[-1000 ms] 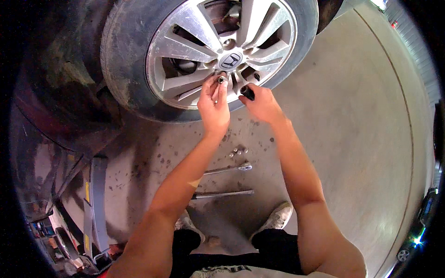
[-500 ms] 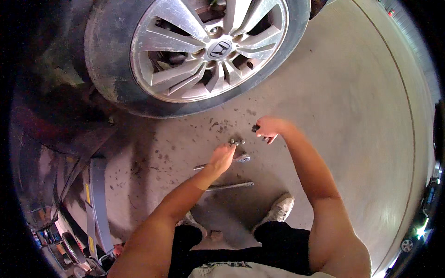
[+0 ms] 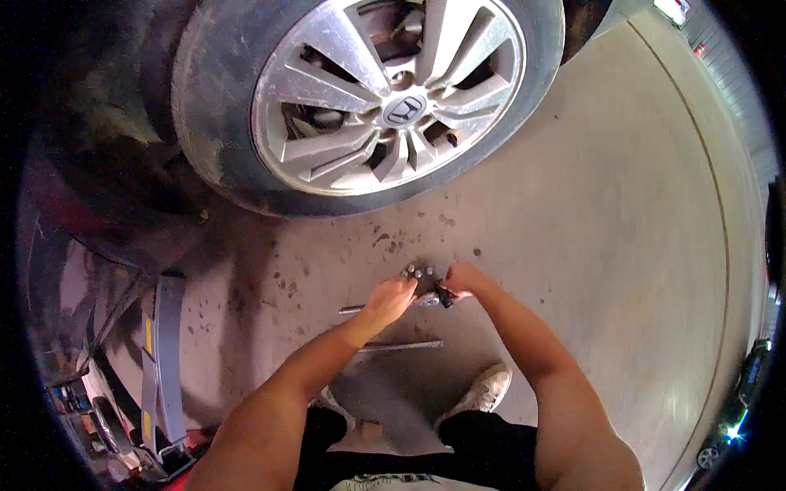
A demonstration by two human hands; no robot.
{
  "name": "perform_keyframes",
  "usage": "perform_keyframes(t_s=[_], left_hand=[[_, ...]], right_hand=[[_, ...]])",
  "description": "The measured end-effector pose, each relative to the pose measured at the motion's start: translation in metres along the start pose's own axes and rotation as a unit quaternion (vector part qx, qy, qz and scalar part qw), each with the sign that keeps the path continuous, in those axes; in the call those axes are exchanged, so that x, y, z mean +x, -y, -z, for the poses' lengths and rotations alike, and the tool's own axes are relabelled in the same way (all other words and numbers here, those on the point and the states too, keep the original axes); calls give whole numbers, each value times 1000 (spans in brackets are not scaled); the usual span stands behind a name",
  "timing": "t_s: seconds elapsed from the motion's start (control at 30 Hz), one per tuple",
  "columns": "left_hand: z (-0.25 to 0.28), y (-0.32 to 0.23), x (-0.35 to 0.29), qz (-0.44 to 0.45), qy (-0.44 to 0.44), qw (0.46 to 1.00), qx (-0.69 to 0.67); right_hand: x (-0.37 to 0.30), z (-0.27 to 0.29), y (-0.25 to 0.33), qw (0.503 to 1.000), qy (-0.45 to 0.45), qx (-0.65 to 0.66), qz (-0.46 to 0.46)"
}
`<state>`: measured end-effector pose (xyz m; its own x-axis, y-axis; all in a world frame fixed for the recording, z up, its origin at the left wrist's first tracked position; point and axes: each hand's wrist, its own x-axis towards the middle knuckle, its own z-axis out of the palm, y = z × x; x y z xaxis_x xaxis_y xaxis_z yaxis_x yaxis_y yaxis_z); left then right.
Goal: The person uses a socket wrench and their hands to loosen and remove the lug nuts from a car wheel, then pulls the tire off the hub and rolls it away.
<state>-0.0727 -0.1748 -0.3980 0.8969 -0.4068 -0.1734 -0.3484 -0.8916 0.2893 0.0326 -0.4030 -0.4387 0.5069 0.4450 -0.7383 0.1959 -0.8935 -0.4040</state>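
Observation:
My left hand (image 3: 393,299) is low over the floor, its fingers curled on the middle of a ratchet wrench (image 3: 350,309). The handle end shows left of the hand, and the round head (image 3: 428,300) shows to the right. My right hand (image 3: 463,280) is closed on a small black socket (image 3: 444,295), right beside the ratchet head; whether they touch I cannot tell. Several lug nuts (image 3: 417,272) sit in a cluster just beyond the left fingertips. Nearer to my shoes lies a long metal bar (image 3: 405,345).
A car wheel (image 3: 401,184) with a silver alloy rim stands ahead, under dark bodywork (image 3: 90,196). At left is a grey lift arm or jack part (image 3: 169,360) with yellow labels. My shoes (image 3: 485,391) are close behind the bar. Dark debris spots the concrete floor (image 3: 622,245).
My right hand has come down and left with the socket, to the ratchet head. The left hand has drawn back slightly from the lug nuts onto the ratchet. The whole view has shifted a little.

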Motion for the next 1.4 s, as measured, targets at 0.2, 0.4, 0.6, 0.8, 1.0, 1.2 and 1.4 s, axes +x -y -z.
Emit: perform_keyframes(t_s=[0.2,0.4,0.6,0.8,1.0,1.2,1.4], left_hand=[[72,31,4,-69,-31,996,-52],[161,117,-32,289,-317,781,-455],[221,174,-36,445,-380,403,-703],[253,182,-26,287,-356,433,-777],[225,200,-69,250,-403,382,-793],[172,184,-91,149,-465,447,-749],[218,139,-71,260,-470,423,-730]], right_hand=[[-7,63,13,997,0,71,-8],[-107,262,132,608,-484,578,250],[-110,348,172,509,-423,717,219],[-85,371,182,408,-366,811,205],[-129,277,213,343,-410,832,147],[-164,235,178,273,-454,816,230],[-169,224,132,285,-385,854,203]])
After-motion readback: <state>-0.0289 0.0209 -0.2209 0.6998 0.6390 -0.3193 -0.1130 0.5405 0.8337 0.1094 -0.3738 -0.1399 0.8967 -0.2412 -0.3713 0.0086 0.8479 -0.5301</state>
